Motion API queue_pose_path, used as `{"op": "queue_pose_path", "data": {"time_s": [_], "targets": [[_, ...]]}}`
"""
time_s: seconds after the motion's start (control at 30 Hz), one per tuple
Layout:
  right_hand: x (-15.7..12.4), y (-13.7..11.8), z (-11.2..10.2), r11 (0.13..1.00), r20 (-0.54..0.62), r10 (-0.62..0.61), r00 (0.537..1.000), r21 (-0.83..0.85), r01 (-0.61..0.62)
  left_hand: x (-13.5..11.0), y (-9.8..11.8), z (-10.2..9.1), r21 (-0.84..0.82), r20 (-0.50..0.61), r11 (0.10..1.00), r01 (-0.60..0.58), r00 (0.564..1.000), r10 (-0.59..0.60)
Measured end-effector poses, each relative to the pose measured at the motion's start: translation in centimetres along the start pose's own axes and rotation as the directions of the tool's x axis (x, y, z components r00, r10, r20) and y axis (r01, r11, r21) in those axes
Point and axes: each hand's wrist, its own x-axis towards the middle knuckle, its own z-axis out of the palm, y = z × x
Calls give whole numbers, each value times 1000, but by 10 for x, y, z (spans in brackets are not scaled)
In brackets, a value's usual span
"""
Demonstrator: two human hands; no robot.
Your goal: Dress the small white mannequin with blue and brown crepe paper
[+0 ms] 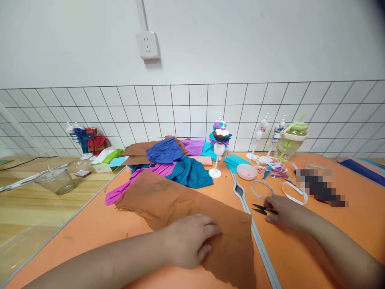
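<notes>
A large sheet of brown crepe paper (168, 200) lies across the orange table. My left hand (195, 241) rests on it, fingers loosely bent and thumb apart, holding nothing. On the right, my right hand (279, 210) grips black thread snips (260, 209), their blades pointing left and spread apart. Just behind that hand lie a roll of tape (262, 188) and a white strip loop (294, 193). A pink bowl (247, 171) sits farther back.
Crumpled blue (165, 150) and teal crepe paper (191, 172) lies behind the brown sheet. A small dress form with ruffles (221, 144) stands at the back, with a green-lidded cup (291, 140) to its right. A clear plastic cup (57, 180) stands at left.
</notes>
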Motion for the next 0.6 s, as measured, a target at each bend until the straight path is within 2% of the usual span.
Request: {"op": "queue_pose_path", "data": {"time_s": [0.07, 0.13, 0.23, 0.33, 0.37, 0.47, 0.53, 0.6], "targets": [[-1, 6, -5, 998, 56, 27, 998, -52, -24, 11, 6, 11, -48, -17, 999, -3, 1000, 2], [1, 9, -7, 998, 83, 18, 996, -60, -13, 23, 7, 23, -56, -7, 997, -59, 998, 58], [9, 5, -8, 998, 102, -28, 994, -48, 33, 37, -4, 36, -13, 19, 998, -66, 998, 66], [18, -8, -9, 998, 39, -67, 997, 13, 67, 40, -19, 38, 48, -56, 998, 37, 998, -34], [21, -12, -9, 998, -1, -59, 998, 26, 59, 38, -21, 37, 63, -78, 997, 40, 996, -35], [23, -16, -5, 999, -99, 1, 995, 52, 4, 31, -18, 35, 67, -77, 996, -58, 995, 63], [20, -11, 1, 990, -87, -18, 996, 135, 30, 26, -11, 35, 24, -43, 996, -90, 995, 91], [14, -6, 6, 961, -46, -84, 995, 259, 93, 24, -6, 35, -21, -6, 998, -60, 998, 60]]}}
